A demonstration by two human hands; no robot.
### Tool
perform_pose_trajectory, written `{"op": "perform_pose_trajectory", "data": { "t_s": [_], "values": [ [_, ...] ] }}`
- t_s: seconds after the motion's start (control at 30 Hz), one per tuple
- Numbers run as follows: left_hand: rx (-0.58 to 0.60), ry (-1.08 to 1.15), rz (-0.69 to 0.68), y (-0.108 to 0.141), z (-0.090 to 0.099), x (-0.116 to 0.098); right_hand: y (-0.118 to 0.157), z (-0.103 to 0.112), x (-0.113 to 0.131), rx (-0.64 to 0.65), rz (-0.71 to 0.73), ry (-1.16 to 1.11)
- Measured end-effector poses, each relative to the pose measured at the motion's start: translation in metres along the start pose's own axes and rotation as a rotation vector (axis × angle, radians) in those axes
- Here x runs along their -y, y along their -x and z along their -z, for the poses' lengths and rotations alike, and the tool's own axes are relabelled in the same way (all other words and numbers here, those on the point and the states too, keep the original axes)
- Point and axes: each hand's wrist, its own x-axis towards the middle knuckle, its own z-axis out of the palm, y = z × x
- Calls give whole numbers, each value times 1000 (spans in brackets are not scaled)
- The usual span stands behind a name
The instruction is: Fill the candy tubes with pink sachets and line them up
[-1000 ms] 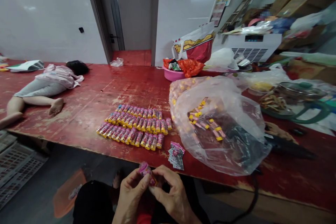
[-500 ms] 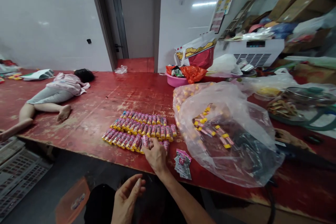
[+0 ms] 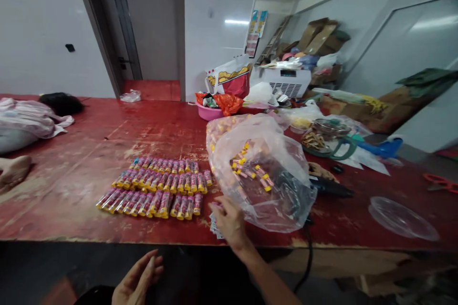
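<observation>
My right hand (image 3: 231,225) is at the small stack of printed cards (image 3: 216,227) near the table's front edge. Its fingers are bent and pinched around a pinkish card edge, and the hand covers most of the stack. My left hand (image 3: 138,280) hangs in front of the table edge, palm inward, holding nothing, its fingers loosely stretched. Left of the right hand lie small pink-wrapped tubes with yellow ends (image 3: 162,202), lined up in three rows. A large clear plastic bag (image 3: 282,214) right of my right hand holds more loose tubes.
A black corded tool (image 3: 331,187) lies partly behind the bag. Farther back are a pink basin (image 3: 209,113) and a green-handled pan (image 3: 345,150). A clear plastic lid (image 3: 402,219) and red scissors (image 3: 442,183) are at right. A person lies on the table at far left (image 3: 26,116).
My view has turned to the right. My right hand has left the front row of tubes and moved right, onto the card stack. The left hand keeps much the same pose.
</observation>
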Motion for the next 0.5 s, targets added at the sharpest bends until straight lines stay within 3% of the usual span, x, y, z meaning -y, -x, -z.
{"op": "perform_pose_trajectory", "data": {
  "t_s": [0.1, 0.17, 0.33, 0.5],
  "values": [
    [7, -7, 14, 0, -9, 5, 5, 38, -33, -28, -41, -17],
    [45, -28, 10, 2, -20, 7, 10, 46, -42, 21, -33, -27],
    [129, -89, 9, 7, -37, 6, 27, 33, -36, 170, 2, 27],
    [73, -99, 30, 11, -39, 7, 37, 20, -41, 181, 36, 85]
  ]
}}
